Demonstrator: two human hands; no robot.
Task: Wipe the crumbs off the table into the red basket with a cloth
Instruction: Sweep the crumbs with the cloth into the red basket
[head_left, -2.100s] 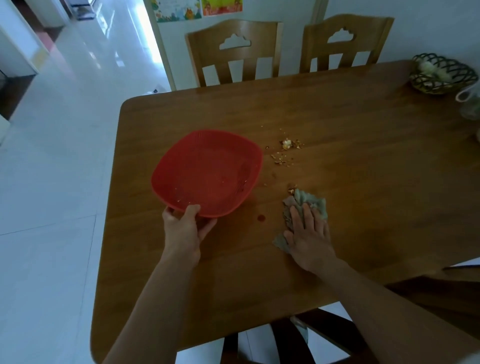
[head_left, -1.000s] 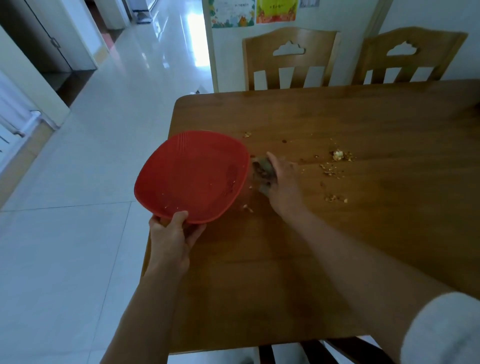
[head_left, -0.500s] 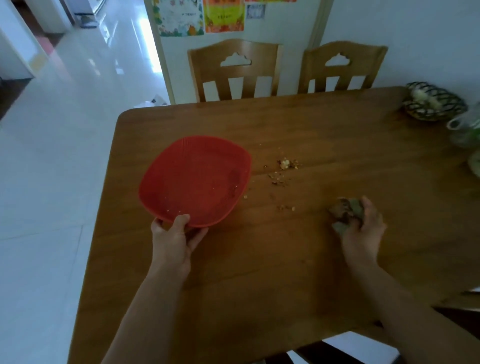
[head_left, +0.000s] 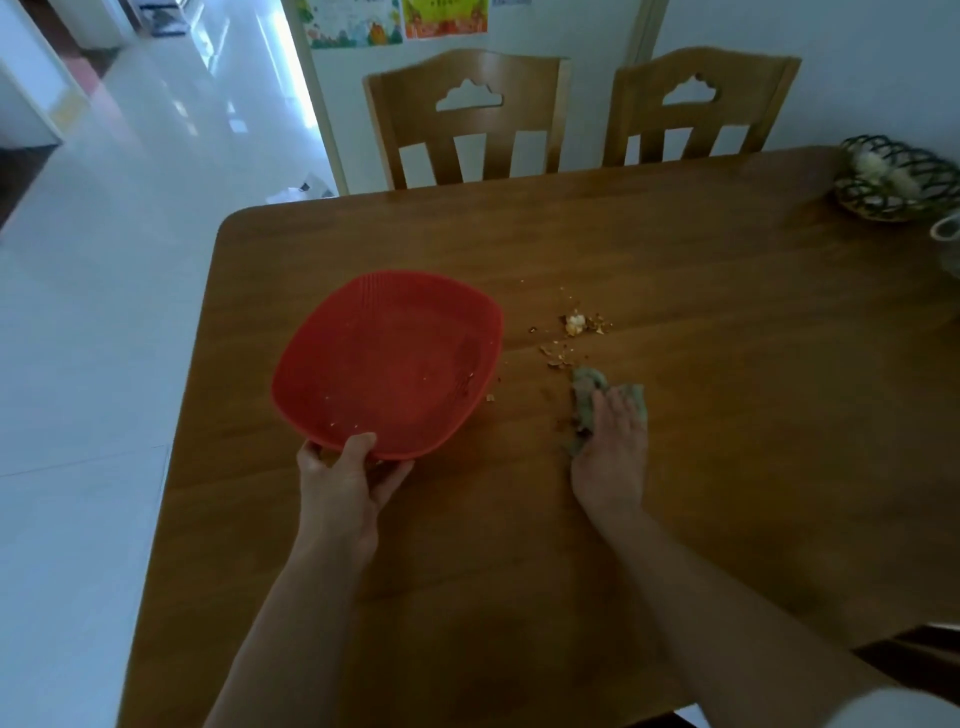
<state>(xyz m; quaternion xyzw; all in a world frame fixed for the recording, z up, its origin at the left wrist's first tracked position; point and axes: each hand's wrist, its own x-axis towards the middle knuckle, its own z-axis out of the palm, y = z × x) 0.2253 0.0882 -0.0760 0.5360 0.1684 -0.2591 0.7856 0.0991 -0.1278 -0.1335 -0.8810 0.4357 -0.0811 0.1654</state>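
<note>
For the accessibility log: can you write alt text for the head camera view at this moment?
A right hand presses a grey-green cloth flat on a wooden table, just short of scattered crumbs. The left hand grips the near rim of a red basket holding a few crumbs.

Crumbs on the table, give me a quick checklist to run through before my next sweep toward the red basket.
1. Cloth under the right hand, fingers flat on it: ok.
2. Left hand grips the near rim of the red basket: ok.
3. Cloth placed behind the crumbs for a push to the basket: not ok, the main pile lies beyond it, farther up the table.
4. Basket rim low enough at the crumb side to catch a sweep: cannot tell.
5. Path between pile and basket free of other things: ok, only stray bits.
6. Some crumbs already in the basket: ok, a few specks show inside.
</note>
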